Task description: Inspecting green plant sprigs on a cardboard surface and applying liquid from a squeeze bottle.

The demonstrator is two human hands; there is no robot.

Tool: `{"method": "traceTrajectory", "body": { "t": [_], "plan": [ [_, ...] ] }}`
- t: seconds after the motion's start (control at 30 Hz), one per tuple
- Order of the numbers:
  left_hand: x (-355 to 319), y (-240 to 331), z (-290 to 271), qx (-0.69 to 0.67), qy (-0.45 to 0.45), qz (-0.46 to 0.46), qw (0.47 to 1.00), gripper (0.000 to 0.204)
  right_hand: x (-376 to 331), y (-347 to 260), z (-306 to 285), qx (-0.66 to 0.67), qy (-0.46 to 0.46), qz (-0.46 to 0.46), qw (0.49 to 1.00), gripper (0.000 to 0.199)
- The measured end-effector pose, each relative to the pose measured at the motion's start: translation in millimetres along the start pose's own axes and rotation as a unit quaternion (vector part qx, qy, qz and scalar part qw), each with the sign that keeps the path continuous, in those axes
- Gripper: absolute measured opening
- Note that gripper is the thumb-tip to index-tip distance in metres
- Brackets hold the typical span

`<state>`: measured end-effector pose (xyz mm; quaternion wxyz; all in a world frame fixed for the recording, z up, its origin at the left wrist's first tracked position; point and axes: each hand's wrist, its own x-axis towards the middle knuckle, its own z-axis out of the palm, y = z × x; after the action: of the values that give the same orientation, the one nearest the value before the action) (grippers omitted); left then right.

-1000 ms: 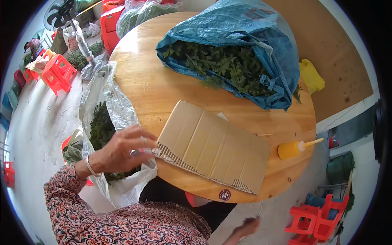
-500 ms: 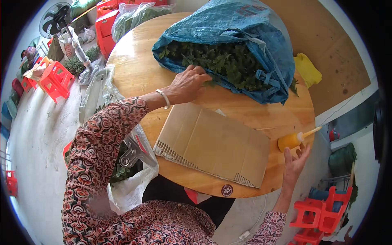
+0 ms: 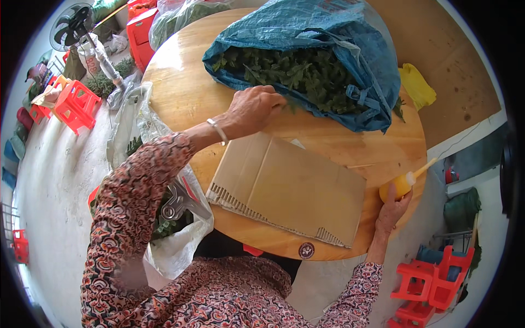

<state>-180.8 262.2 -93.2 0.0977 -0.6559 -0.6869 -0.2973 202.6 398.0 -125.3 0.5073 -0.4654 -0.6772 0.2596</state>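
Note:
My left hand is closed at the mouth of a blue woven sack, with a blurred green leafy sprig at its fingertips. Inside the sack lies a heap of dark green leafy stems. On the right, my right hand has its fingers wrapped round a yellow squeeze bottle with a long tapered nozzle. The bottle leans on the table edge side, nozzle pointing up and right. Between my hands a flat piece of brown cardboard lies on the round wooden table.
Left of the table hangs a whitish plastic bag with greenery and a metal tool over it. A yellow bag lies beyond the sack. Red stools and a fan stand left; more red stools are at lower right.
My right hand has gone from spread fingers to gripping the yellow bottle, which has shifted slightly right. The left hand has drawn a little away from the sack's leaves with the green sprig.

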Motion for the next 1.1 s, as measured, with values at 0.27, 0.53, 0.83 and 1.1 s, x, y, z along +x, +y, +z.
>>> {"method": "traceTrajectory", "body": {
  "t": [0.27,0.53,0.83,1.1],
  "plan": [
    [-96.6,73.8,-40.3,-0.113,-0.096,0.001,0.989,0.014,-55.4,-54.4,-5.9,0.224,-0.078,0.052,0.970,0.057],
    [-140.7,103.3,-45.1,-0.154,0.063,-0.023,0.986,0.033,-119.9,-91.3,-11.9,0.273,-0.243,0.084,0.927,0.067],
    [-158.9,192.0,-36.4,-0.069,0.071,0.242,0.965,0.038,-161.5,-120.6,-37.6,0.220,-0.353,0.125,0.901,0.070],
    [-153.3,198.0,-29.0,-0.037,0.031,0.270,0.962,0.036,-167.7,-96.1,-60.1,0.309,-0.369,0.098,0.871,0.075]
  ]
}}
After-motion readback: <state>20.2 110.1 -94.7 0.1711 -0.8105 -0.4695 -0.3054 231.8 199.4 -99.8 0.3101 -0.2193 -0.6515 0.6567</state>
